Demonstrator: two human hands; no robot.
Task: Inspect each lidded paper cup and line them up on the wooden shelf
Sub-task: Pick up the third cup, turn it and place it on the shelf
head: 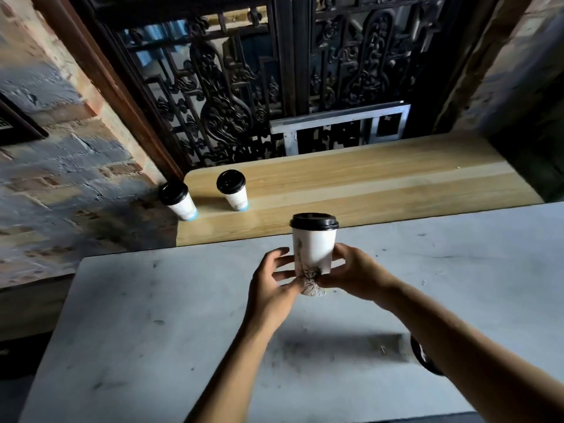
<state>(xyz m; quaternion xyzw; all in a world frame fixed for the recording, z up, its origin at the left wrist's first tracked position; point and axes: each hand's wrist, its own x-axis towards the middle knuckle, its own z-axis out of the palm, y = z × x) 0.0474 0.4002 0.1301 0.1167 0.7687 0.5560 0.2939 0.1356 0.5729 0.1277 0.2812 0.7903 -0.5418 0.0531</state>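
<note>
I hold a white paper cup (314,245) with a black lid upright above the grey table (171,315). My left hand (271,285) touches its lower left side with fingers spread, and my right hand (351,273) grips its lower right side. The cup bottom carries a dark printed pattern. Two more white cups with black lids stand at the left end of the wooden shelf (381,184): one cup (178,200) at the very corner, another cup (233,190) just to its right. A dark lid (422,355) peeks out from behind my right forearm.
A carved black metal grille (244,96) rises behind the shelf, with a grey metal frame (338,129) leaning against it. A rough brick wall (61,166) lies to the left. The shelf stretches bare to the right of the two cups.
</note>
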